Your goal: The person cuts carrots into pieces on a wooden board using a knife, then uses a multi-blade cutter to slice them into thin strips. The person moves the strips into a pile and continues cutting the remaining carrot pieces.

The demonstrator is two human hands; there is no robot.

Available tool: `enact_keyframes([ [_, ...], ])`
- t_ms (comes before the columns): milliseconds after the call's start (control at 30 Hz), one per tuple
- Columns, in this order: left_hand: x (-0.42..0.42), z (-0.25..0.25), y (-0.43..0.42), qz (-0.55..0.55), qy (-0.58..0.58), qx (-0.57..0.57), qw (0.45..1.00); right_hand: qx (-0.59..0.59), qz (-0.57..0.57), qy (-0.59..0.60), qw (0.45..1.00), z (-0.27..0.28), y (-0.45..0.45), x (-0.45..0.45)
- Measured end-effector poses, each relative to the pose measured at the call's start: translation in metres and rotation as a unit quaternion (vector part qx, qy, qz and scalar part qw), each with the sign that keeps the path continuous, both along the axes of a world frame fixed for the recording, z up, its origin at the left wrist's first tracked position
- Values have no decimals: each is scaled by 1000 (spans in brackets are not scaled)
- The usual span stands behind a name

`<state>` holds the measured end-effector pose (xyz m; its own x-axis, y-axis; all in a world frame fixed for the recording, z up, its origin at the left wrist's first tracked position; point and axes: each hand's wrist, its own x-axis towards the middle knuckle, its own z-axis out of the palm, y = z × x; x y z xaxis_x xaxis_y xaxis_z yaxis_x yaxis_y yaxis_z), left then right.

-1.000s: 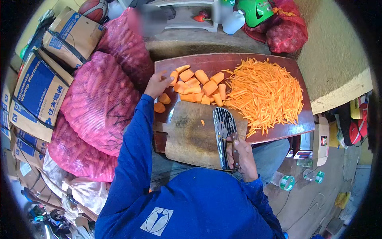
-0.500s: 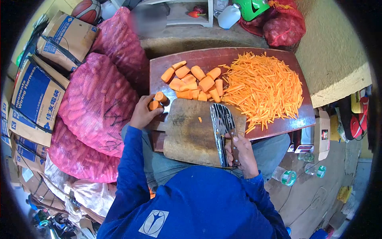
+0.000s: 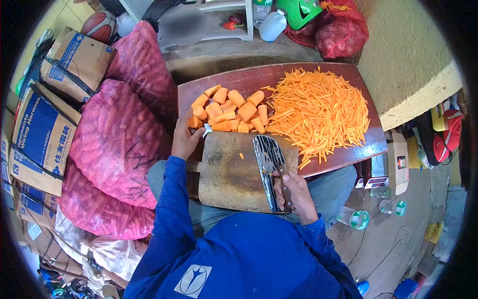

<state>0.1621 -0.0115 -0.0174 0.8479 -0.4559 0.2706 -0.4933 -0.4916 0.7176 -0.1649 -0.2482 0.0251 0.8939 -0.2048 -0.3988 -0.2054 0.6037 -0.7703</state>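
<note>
My right hand point(image 3: 295, 194) is wrapped round the handle of a knife point(image 3: 269, 169), whose broad black-and-silver blade lies along the right part of the wooden cutting board point(image 3: 226, 172). A small carrot scrap point(image 3: 241, 156) rests on the board. At the board's upper left corner, my left hand point(image 3: 186, 137) has its fingers apart against the near left edge of the peeled carrot chunks point(image 3: 246, 111), touching the end pieces. To the right of the chunks, a large heap of carrot strips point(image 3: 321, 114) covers much of the red-brown table point(image 3: 239, 74).
Pink mesh sacks point(image 3: 117, 144) and cardboard boxes point(image 3: 42, 134) stand at the left. A red net bag point(image 3: 341, 32), a green helmet point(image 3: 300, 12) and a white jug point(image 3: 272, 26) are behind the table. Plastic bottles point(image 3: 354, 218) lie on the floor at the right.
My left hand moved from the upper chunks to two pieces nearer the board, then pushed them up against the others. My right hand still holds the knife. The view shifted slightly.
</note>
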Motion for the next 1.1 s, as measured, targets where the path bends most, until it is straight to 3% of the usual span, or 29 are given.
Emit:
enact_keyframes([
  [67, -8, -1, 6, 21, 66, -33, 997, 4, 3, -2, 1000, -1, -1, 0],
  [200, -22, -9, 21, 31, 88, -63, 994, 20, 2, -10, 1000, -7, -2, -1],
  [300, -67, 22, 12, 82, 55, 17, 995, 42, -2, -17, 999, -7, -3, 0],
  [367, -93, 16, 10, 66, -161, 86, 981, 53, -5, -23, 998, -8, -3, 0],
  [500, -122, 15, 0, 15, -113, 101, 988, 90, -8, -43, 995, -14, -7, 0],
  [600, -122, 18, 1, 55, -85, 76, 992, 113, -24, -65, 991, -13, -7, 0],
  [1100, -116, 6, 7, 48, -60, 40, 996, 114, -15, -52, 992, -16, -10, 1],
])
